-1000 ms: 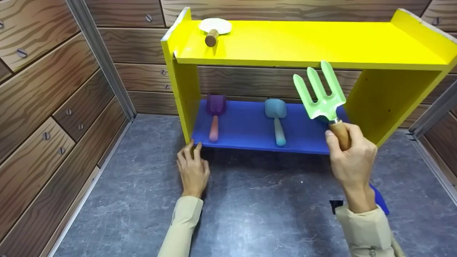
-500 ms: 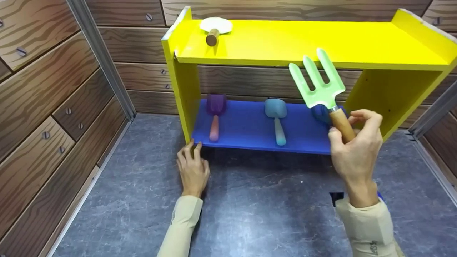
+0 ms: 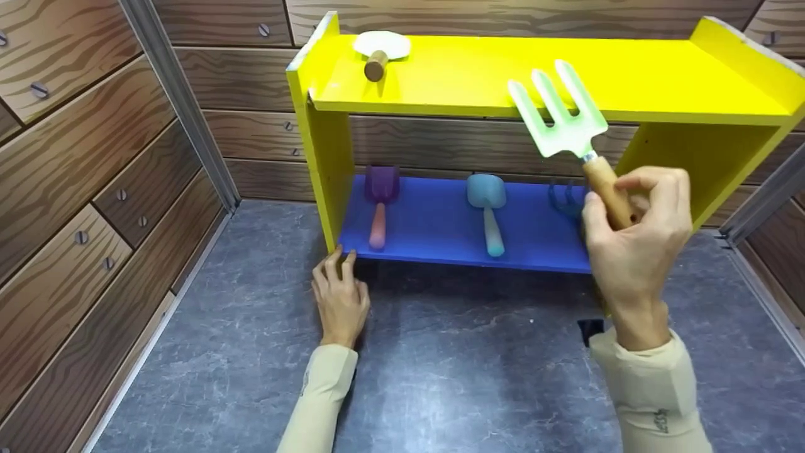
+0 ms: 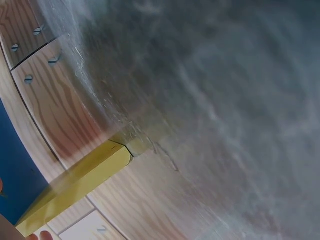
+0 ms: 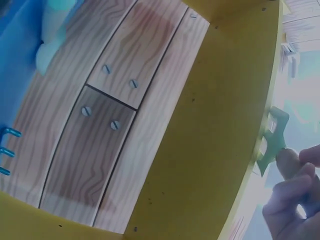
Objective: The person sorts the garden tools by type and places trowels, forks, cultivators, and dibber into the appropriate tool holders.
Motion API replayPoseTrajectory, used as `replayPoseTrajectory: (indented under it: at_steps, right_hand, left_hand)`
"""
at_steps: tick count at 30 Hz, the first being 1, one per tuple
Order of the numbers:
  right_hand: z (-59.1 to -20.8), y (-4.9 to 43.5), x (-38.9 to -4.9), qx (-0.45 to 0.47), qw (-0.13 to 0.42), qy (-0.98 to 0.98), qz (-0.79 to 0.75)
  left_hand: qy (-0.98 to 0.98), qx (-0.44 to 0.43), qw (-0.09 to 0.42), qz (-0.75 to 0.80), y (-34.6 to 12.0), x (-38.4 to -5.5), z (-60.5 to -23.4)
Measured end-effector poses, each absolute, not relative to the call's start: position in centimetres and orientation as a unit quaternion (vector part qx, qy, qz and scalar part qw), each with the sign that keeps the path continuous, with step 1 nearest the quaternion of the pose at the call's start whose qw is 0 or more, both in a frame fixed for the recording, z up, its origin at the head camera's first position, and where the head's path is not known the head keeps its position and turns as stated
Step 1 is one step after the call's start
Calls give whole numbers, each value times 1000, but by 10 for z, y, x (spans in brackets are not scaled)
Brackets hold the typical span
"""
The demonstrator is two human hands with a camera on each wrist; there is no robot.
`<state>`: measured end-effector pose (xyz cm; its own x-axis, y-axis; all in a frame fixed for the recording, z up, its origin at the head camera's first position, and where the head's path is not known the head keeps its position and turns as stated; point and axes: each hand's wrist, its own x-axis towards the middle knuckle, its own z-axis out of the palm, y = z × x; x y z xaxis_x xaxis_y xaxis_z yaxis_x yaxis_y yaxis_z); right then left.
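My right hand pinches the wooden handle of a light green three-tined hand fork. Its tines point up and left, overlapping the front edge of the yellow top board in the head view. The right wrist view shows this hand with the fork beside the yellow side panel. My left hand touches the shelf unit's lower left front corner with its fingertips. On the blue lower board lie a purple scoop with a pink handle, a light blue trowel and a blue fork, partly hidden.
A white-bladed tool with a wooden handle lies on the top board's left end. Raised yellow ends bound that board. Wood-patterned walls surround the grey floor. A small black piece lies by the right sleeve.
My right hand has risen with the green fork, toward the top board, and its grip has moved to the handle's end. The left hand stays at the corner.
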<state>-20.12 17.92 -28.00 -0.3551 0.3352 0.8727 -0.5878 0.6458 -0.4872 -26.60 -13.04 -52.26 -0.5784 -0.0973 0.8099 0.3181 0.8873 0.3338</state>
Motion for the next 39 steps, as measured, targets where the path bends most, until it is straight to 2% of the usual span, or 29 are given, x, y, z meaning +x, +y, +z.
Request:
replayPoseTrajectory:
  at_steps: [8, 14, 19, 24, 33, 39]
  right_hand:
    - [-259, 168, -206, 80, 621, -622, 471]
    - [-249, 159, -210, 71, 642, -578, 498]
    - [-248, 157, -213, 74, 649, -605, 454]
    - [-252, 155, -217, 85, 682, -618, 383]
    - [-254, 145, -229, 140, 727, -560, 371]
    - [-255, 145, -236, 158, 717, -569, 371]
  left_hand:
    - [-855, -66, 464, -223, -130, -266, -523]
    - [-855, -66, 464, -224, -130, -266, -523]
    - [-854, -68, 463, -226, -130, -266, -524]
    - [-855, -68, 463, -224, -130, -267, -523]
    - [-855, -68, 463, -225, -131, -266, -523]
    - [-851, -71, 471, -221, -131, -268, -524]
